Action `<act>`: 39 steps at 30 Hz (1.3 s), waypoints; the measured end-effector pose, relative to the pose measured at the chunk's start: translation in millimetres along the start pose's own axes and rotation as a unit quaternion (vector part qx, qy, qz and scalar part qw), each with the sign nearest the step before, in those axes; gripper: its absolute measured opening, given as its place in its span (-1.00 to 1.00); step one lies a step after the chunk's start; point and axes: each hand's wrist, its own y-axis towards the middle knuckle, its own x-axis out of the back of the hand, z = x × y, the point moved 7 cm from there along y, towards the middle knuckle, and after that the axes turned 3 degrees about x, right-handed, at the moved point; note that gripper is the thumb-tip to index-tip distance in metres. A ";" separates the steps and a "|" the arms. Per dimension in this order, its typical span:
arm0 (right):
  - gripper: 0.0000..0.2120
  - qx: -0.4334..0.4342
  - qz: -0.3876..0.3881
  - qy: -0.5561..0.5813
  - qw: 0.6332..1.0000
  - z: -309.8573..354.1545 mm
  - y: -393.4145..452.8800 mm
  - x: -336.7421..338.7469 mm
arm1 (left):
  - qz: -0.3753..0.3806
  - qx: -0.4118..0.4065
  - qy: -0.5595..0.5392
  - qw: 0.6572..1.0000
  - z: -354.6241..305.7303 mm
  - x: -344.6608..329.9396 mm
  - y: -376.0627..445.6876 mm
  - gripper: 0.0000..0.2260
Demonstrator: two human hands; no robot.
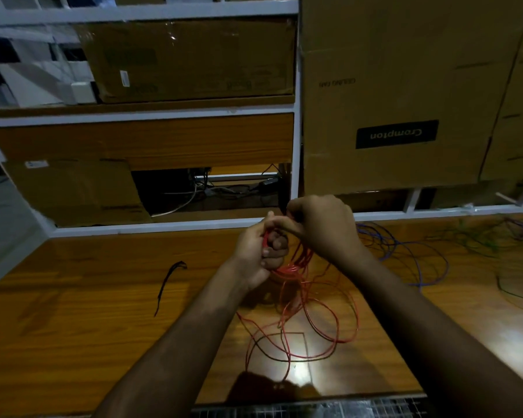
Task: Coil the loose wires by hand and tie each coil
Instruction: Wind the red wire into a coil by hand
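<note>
A person's left hand (255, 254) grips a bundle of red wire (296, 285) above a wooden table (88, 312), fingers curled around the gathered loops, while the right hand (323, 227) pinches a strand of the same wire just above it, at about 1 o'clock from the left hand. Loose red loops spill from the bundle onto the table toward 6 o'clock, lying over a bright glare spot. A short black tie (168, 285) lies alone on the table at 9 o'clock from the hands, well apart from them. Blue wire (405, 251) sprawls at 3 o'clock, with green wire (477, 239) tangled beyond it near the table's far right edge. Behind the table, a white-framed shelf (145, 116) holds a closed cardboard box (191, 58) at 11 o'clock; its contents cannot be seen. A larger closed carton (396, 86), its "Crompton" label upside down, stands at 1 o'clock. Cables lie in the dark opening beneath the shelf.
</note>
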 end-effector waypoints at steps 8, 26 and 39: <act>-0.61 -0.182 0.160 0.637 0.732 -51.9 -5.1 -41.4 | 0.081 -0.014 -0.023 0.996 -15.7 -18.7 -2.6 -0.55; -0.83 -0.175 0.223 0.035 0.958 -18.4 -101.8 -77.8 | -0.032 -0.068 -0.121 0.990 -30.8 15.4 22.9 -0.52; -0.82 -0.059 0.263 0.006 0.963 53.2 -81.6 -14.7 | -0.080 -0.063 -0.083 0.991 -20.6 16.7 15.9 -0.55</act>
